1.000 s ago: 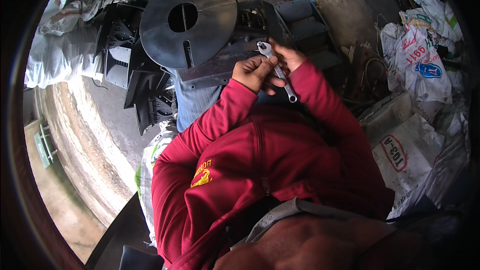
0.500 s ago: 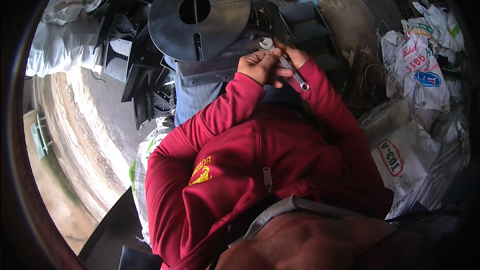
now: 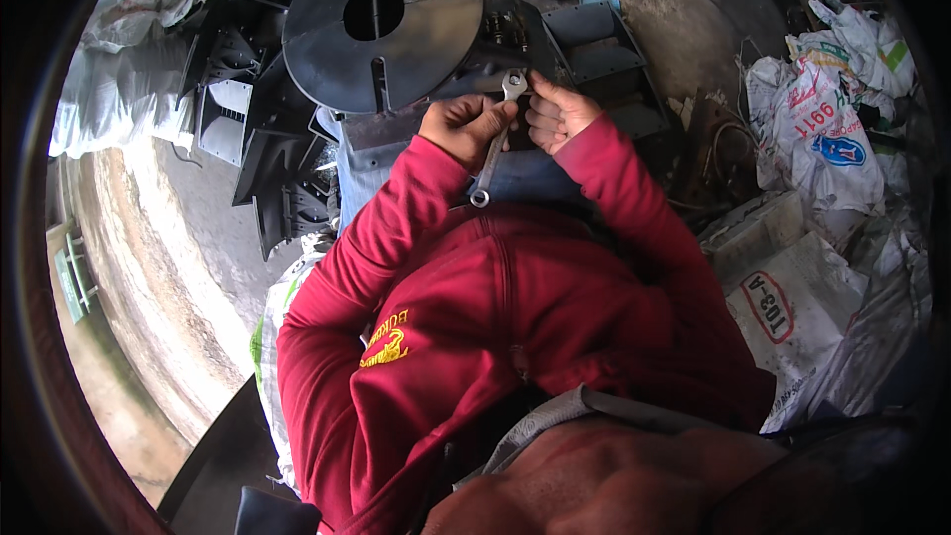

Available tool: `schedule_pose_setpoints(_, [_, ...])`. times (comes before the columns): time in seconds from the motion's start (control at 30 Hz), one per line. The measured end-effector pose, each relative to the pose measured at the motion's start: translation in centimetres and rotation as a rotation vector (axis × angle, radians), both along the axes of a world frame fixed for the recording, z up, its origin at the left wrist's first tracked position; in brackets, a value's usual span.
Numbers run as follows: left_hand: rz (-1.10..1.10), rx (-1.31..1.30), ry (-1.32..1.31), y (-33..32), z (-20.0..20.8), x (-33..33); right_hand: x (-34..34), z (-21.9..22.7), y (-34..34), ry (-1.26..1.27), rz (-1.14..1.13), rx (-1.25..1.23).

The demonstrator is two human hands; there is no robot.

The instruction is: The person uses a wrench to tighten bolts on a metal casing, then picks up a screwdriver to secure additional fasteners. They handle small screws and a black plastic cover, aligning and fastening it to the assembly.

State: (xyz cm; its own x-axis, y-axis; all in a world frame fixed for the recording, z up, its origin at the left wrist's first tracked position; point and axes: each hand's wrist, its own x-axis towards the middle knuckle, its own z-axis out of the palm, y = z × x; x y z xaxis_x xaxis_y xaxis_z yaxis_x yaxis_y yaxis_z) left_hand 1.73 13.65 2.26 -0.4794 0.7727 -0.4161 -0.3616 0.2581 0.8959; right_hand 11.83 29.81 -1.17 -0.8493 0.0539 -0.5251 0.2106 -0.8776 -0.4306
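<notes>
A silver combination wrench [image 3: 490,163] stands nearly upright in front of my lap, its open end up and its ring end down toward my jacket. My left hand [image 3: 464,129] is closed on its shank, the thumb pressed along it. Beside the wrench's open end is my right hand [image 3: 561,117], its fingers curled and its fingertips close to the jaws. Whatever those fingertips pinch, if anything, is too small to name. Just beyond my hands lies a large dark round metal plate [image 3: 426,15] with a central hole and slots.
Dark metal brackets [image 3: 265,173] pile up on the left, and a black metal tray-like part [image 3: 594,35] lies at the far right. White printed sacks [image 3: 827,129] crowd the right side. Clear plastic sheeting [image 3: 124,104] hangs at the far left.
My left hand has moved left with the wrench, which has swung from slanting across my right wrist to nearly upright. The right hand has come apart from the left.
</notes>
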Motion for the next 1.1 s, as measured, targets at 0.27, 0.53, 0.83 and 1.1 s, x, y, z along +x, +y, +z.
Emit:
schedule_pose_setpoints(0.27, [0.037, 0.269, 0.345, -0.3, -1.8, 2.5, 0.8, -1.8, 0.2, -0.16, -0.13, 0.064])
schedule_pose_setpoints(0.53, [0.047, 0.292, -0.003, -14.5, 1.6, -5.8, 2.8, -3.3, -1.0, 0.232, 0.253, -0.495])
schedule_pose_setpoints(0.83, [0.835, -0.109, -0.137, -23.8, -14.6, -16.5, -3.6, 0.7, -8.6, -0.107, 0.217, -0.415])
schedule_pose_setpoints(1.1, [0.793, -0.524, 0.147, -24.3, -28.3, -23.0, -6.4, 0.5, -10.4, -0.301, 0.32, -0.332])
